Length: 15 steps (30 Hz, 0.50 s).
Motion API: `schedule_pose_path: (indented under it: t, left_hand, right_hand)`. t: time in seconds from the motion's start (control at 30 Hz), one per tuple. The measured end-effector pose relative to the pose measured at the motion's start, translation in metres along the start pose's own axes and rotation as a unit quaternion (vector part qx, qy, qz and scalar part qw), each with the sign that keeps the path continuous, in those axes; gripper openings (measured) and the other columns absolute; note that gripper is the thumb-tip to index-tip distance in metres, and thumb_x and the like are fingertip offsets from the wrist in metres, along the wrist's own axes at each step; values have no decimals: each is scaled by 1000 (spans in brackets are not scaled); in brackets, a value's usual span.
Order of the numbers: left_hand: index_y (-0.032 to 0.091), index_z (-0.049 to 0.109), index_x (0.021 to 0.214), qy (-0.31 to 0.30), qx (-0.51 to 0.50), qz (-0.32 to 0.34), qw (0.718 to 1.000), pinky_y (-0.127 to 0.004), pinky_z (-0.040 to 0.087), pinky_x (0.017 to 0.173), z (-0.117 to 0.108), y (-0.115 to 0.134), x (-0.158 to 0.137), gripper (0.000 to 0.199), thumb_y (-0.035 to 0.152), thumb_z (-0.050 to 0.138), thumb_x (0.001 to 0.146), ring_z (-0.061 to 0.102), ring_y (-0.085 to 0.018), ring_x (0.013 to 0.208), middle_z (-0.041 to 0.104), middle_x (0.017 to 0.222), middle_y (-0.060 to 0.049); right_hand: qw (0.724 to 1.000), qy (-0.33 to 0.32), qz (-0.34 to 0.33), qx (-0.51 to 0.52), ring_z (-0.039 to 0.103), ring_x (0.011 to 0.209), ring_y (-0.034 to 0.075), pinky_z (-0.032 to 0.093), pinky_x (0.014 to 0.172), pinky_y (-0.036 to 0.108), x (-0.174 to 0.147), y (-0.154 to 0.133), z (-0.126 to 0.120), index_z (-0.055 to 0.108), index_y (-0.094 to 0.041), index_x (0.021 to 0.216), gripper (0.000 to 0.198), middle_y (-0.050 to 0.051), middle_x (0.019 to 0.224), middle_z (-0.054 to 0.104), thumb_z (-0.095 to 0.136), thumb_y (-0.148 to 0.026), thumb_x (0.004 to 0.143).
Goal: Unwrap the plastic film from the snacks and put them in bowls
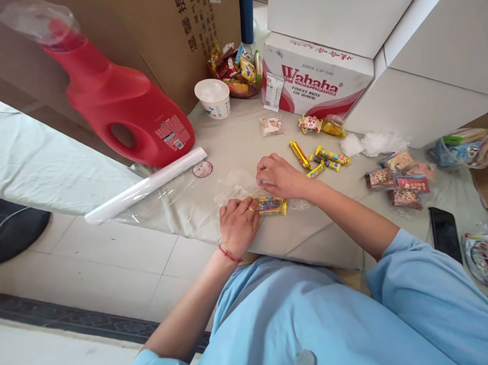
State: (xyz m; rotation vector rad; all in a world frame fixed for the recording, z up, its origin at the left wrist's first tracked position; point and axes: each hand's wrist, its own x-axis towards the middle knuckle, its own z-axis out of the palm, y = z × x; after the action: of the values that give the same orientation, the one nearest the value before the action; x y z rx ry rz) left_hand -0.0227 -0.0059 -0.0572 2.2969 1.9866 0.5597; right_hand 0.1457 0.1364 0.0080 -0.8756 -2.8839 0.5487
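On the counter (pixel 241 141), toward the person from the Wahaha box (pixel 316 79), yellow-wrapped bars (pixel 272 205) lie beneath the left hand (pixel 240 221), whose fingers rest close together over them, any grip being impossible to tell. The right hand (pixel 283 177), also on the person's side of that box, curls its fingers narrowly beside clear film (pixel 231 187); whether they pinch it cannot be told.
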Motion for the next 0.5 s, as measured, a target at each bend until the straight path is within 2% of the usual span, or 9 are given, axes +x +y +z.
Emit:
schedule_pose_path:
  t: [0.13, 0.23, 0.33, 0.4, 0.43, 0.5]
  left_hand:
    - [24, 76, 114, 21, -57, -21, 998, -45, 46, 83, 9, -7, -3, 26, 28, 54, 101, 66, -28, 102, 77, 122, -8]
    - [23, 78, 110, 32, -190, -21, 981, -44, 52, 94, 12, -24, -6, 28, 33, 54, 99, 69, -26, 109, 78, 120, -8]
    - [22, 77, 114, 45, -294, -116, 948, -39, 55, 98, 10, -44, -4, 34, 42, 55, 97, 71, -24, 108, 78, 116, -8]
    - [21, 75, 121, 61, -271, -195, 941, -41, 55, 98, 8, -57, 3, 40, 46, 59, 93, 70, -26, 107, 76, 118, -9]
    - [20, 71, 128, 70, -241, -214, 944, -44, 54, 101, 7, -62, 9, 48, 47, 63, 89, 68, -28, 112, 73, 124, -11]
    - [18, 58, 146, 70, -191, -196, 959, -52, 44, 114, 5, -71, 22, 75, 46, 73, 79, 57, -35, 132, 61, 144, -16]
  right_hand:
    - [992, -72, -70, -80, 56, 87, 20, 36, 70, 29, -34, -24, 24, 65, -22, 124, 27, 8, 108, 62, 49, -18, 103]
    - [990, -55, -70, -111, 56, 92, 21, 35, 68, 29, -49, -32, 43, 58, -25, 136, 32, 7, 110, 61, 47, -19, 106]
    - [992, -28, -55, -113, 56, 97, 21, 37, 71, 30, -54, -35, 54, 55, -28, 142, 35, 7, 112, 61, 45, -22, 108]
    - [993, -17, -43, -107, 55, 98, 21, 37, 73, 31, -54, -36, 58, 55, -28, 143, 36, 7, 112, 62, 43, -23, 109]
    - [994, -13, -38, -105, 55, 98, 22, 38, 73, 31, -54, -37, 58, 56, -28, 142, 35, 7, 112, 62, 43, -23, 109]
    - [994, -2, -32, -104, 55, 99, 22, 39, 75, 32, -55, -39, 59, 58, -28, 140, 34, 8, 112, 61, 43, -22, 109]
